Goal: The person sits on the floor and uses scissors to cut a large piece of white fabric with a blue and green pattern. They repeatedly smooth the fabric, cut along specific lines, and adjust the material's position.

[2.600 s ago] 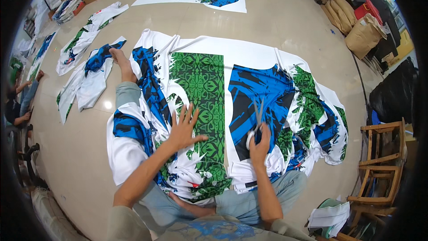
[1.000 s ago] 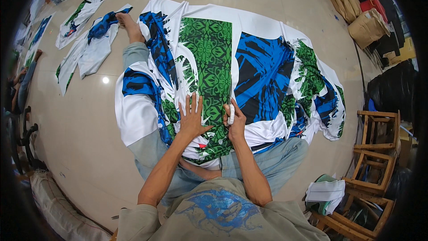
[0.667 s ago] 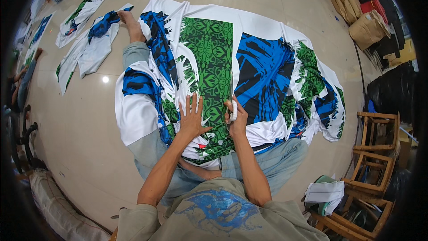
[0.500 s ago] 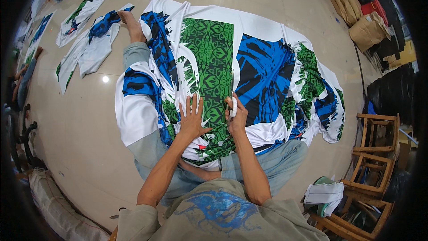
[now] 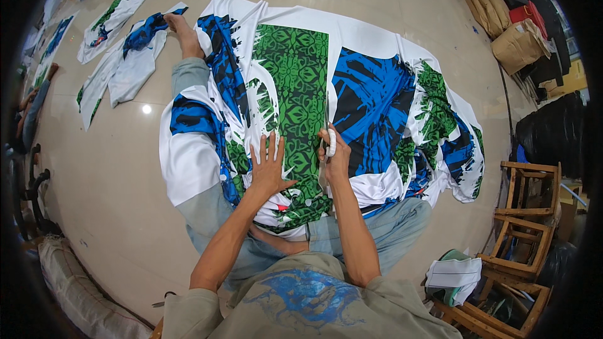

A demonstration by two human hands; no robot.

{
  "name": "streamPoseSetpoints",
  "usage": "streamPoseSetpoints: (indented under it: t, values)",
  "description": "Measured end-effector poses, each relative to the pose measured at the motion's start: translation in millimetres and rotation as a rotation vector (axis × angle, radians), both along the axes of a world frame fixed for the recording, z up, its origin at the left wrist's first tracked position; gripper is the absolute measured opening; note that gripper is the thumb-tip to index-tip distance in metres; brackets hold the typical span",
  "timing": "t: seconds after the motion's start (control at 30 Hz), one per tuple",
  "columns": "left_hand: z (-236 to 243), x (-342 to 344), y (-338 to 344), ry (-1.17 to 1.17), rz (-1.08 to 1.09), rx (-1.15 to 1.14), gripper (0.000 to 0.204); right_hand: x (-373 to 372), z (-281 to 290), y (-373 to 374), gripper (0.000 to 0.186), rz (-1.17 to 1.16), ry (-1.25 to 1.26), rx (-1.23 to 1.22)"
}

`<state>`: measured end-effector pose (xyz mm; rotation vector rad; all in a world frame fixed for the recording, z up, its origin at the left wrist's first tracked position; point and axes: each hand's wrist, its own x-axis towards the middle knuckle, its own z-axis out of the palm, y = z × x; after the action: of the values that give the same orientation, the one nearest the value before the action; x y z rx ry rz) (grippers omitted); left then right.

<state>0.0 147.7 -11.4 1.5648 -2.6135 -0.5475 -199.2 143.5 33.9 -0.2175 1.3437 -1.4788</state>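
A large printed fabric sheet (image 5: 352, 19) in white, green, blue and black is spread over the floor and my lap. My left hand (image 5: 269, 171) lies flat with fingers spread on the lower left of its green patterned panel (image 5: 292, 81). In my right hand (image 5: 338, 162) is a pair of scissors (image 5: 331, 142) with white-wrapped handles, my fingers closed round them. Their thin blades point away from me along the right edge of the green panel, beside the blue and black panel (image 5: 370, 107). How far the blades are apart is too small to tell.
Cut fabric pieces (image 5: 135, 75) lie at the far left by my bare foot (image 5: 183, 36). Wooden stools (image 5: 531, 213) stand at the right, a green and white cloth item (image 5: 453, 276) on one. A brown paper bag (image 5: 520, 45) sits behind them; a pale sack (image 5: 85, 289) lies lower left.
My right hand and the scissors have shifted slightly, with the white handles a little farther forward. My left hand stays flat on the fabric. The whole view has moved a touch.
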Motion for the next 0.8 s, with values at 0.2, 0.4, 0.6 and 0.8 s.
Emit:
streamPoseSetpoints:
  t: [0.2,0.4,0.6,0.8]
  values:
    - [1,-1,0,-0.008,-0.001,0.005,0.142,4,-13,-8,0.055,0.029,0.075,0.001]
    - [0,0,0,0.009,0.001,0.011,0.142,1,-14,-16,0.052,0.009,0.043,-0.017]
    - [0,-1,1,0.013,-0.006,0.007,0.141,-5,-20,-35,0.053,0.013,0.114,-0.026]
    - [0,0,-1,-0.004,-0.008,0.026,0.14,-8,-18,-37,0.055,0.025,0.092,-0.013]
